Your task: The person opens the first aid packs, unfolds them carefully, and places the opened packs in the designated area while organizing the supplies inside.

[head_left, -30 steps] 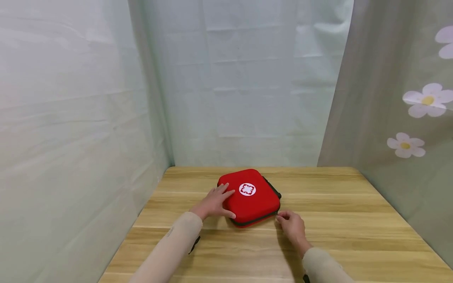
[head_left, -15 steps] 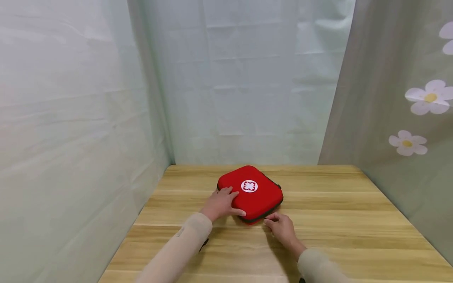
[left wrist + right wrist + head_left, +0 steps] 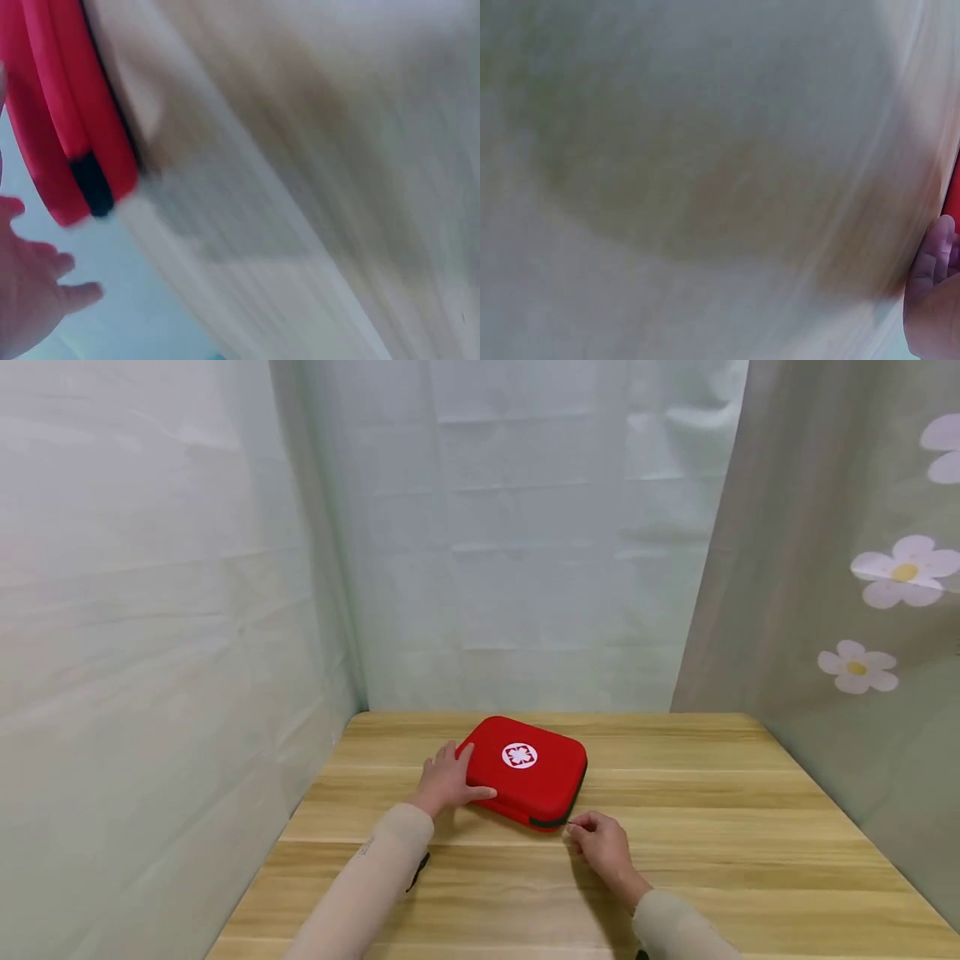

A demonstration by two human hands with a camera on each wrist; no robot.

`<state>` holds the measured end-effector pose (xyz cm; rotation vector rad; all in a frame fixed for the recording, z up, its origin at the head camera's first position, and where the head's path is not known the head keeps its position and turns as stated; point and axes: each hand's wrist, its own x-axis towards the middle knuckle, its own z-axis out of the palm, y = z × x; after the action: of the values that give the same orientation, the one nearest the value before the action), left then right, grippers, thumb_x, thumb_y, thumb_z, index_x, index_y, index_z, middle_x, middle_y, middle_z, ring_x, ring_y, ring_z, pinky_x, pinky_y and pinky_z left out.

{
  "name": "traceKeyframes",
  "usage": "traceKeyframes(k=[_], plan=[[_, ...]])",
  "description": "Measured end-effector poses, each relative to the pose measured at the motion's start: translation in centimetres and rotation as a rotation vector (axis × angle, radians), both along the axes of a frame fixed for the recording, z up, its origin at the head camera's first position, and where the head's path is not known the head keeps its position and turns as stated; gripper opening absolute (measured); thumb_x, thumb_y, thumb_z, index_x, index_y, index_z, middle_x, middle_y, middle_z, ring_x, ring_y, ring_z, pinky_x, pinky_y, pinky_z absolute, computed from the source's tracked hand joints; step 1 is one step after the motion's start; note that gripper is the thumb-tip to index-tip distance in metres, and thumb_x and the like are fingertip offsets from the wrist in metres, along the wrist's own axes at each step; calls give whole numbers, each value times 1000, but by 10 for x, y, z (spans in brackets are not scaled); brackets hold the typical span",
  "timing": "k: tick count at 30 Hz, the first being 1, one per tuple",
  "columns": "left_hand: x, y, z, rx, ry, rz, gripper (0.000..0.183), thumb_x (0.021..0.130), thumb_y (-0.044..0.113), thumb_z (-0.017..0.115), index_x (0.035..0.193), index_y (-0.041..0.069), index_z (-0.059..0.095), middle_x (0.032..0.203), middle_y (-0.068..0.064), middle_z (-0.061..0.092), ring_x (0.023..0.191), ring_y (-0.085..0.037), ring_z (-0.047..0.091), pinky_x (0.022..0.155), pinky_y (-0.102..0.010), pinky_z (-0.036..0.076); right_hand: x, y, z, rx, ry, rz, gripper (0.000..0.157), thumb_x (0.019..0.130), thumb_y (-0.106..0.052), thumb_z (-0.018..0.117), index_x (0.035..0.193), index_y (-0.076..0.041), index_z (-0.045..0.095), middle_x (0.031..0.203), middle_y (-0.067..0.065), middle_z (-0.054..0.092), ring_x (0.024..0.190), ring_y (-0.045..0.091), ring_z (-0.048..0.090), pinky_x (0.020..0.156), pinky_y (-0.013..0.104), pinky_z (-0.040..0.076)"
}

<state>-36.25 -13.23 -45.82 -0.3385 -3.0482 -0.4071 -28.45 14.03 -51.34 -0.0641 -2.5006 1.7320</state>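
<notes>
A red first aid case [image 3: 551, 774] with a white round emblem lies on the wooden table. A dark zipper band runs round its side, ending at the near right corner. My left hand [image 3: 444, 782] rests on the case's left edge with fingers spread and thumb along the near side. At the near right corner my right hand [image 3: 603, 845] pinches a small dark zipper pull [image 3: 572, 823] between thumb and forefinger. In the left wrist view the hand [image 3: 34, 292] is beside the case [image 3: 64, 97]. The right wrist view shows only part of the hand [image 3: 934, 292] and a sliver of red.
The wooden table [image 3: 735, 843] extends to the front and right of the case. Pale curtains [image 3: 517, 543] stand behind and at the left; a flowered curtain [image 3: 795, 568] hangs at the right. Dark straps show below both sleeves.
The case has turned counter-clockwise, and its black handle at the far side has gone out of sight. My right hand has moved slightly left along the zipper; the left hand turned with the case.
</notes>
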Motion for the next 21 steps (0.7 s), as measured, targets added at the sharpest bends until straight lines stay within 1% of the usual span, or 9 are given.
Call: traceKeyframes(k=[1,3,5,7,8,10,14,17,21], plan=[[-2,-7,0,27,-41,21,100,80,60,74,155,10,32,155,-23,29,141,-40,28,111,-61,26,0,0,-1,10,3,2,6,90,-2,68,86,2,68,66,2,60,56,14,55,49,27,48],[-3,-16,-1,82,-111,42,99,82,56,74,157,9,29,156,-23,29,141,-40,29,111,-59,28,1,0,-1,16,2,6,6,90,-3,68,86,2,68,67,2,60,56,14,56,49,28,48],[-2,-20,-1,136,-155,47,98,83,53,75,156,7,29,153,-23,34,138,-40,36,109,-57,33,2,-1,-1,17,0,5,6,90,-3,68,86,2,68,67,3,61,57,15,57,49,28,49],[0,-21,-2,169,-167,40,97,84,52,74,155,4,29,147,-24,42,132,-39,44,106,-54,39,3,-3,0,12,4,0,6,89,-2,68,86,3,68,67,4,62,57,16,59,49,28,49],[1,-20,-3,184,-163,39,96,85,52,73,155,3,30,143,-24,45,128,-37,47,104,-52,42,3,-4,1,8,8,-9,6,89,-2,68,85,3,68,66,5,63,56,16,59,49,27,49],[3,-17,-5,203,-130,41,95,85,52,73,154,1,31,137,-24,49,121,-36,51,101,-50,45,3,-6,2,15,24,-33,6,88,-2,68,84,3,69,64,5,63,55,16,59,49,26,48],[6,-6,-10,200,-63,83,92,86,52,72,151,-1,34,131,-23,52,115,-34,55,99,-47,47,3,-15,3,16,36,-39,5,86,-2,70,84,2,70,61,5,62,52,13,55,47,26,46],[10,4,-12,193,-23,96,92,85,52,74,148,-5,38,127,-26,55,112,-36,57,97,-48,48,3,-23,3,0,27,-18,6,86,-3,71,85,3,70,62,6,63,52,12,54,46,26,46],[17,14,-13,185,-3,107,95,84,53,74,146,-9,38,127,-30,54,112,-40,57,95,-50,50,1,-28,1,22,23,-52,8,86,-6,72,86,1,72,63,5,64,52,13,55,47,27,46]])
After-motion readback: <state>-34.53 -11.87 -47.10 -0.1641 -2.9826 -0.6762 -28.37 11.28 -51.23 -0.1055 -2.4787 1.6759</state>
